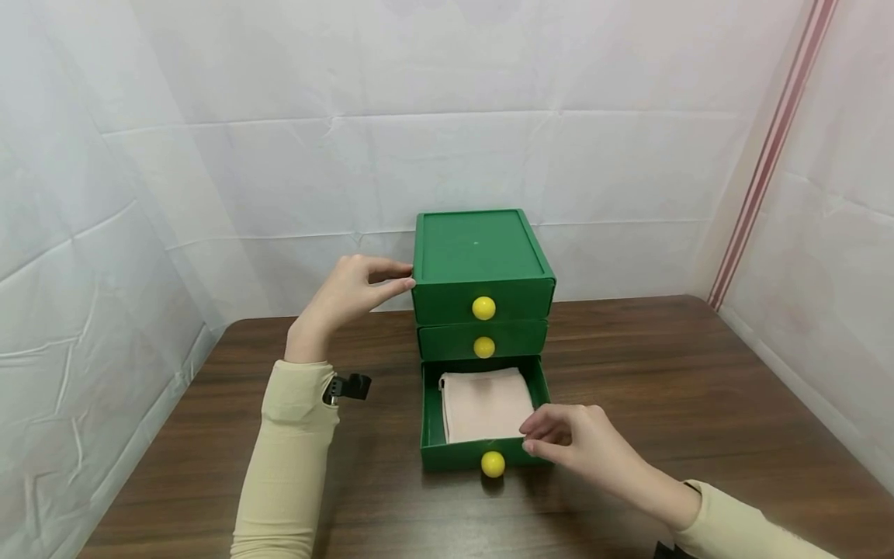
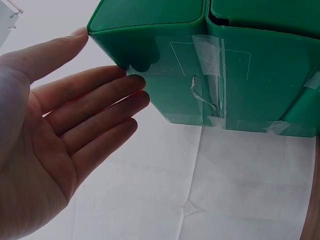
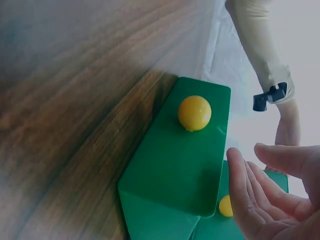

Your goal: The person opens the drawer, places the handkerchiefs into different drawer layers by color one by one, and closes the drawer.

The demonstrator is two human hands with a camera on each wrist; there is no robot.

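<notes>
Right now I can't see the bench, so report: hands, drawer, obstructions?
Left hand open, steadying green cabinet. Right hand open at open bottom drawer. Folded cloth inside. Nothing blocking.

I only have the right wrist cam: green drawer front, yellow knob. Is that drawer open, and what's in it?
Observer: Open. The bottom drawer is pulled out, with a folded beige cloth lying inside.
Operator: Right hand gripping anything?
Observer: No. The right hand hovers at the drawer's front right corner with loose fingers.
Operator: And the left?
Observer: The left hand rests with straight fingers against the upper left corner of the green chest.
</notes>
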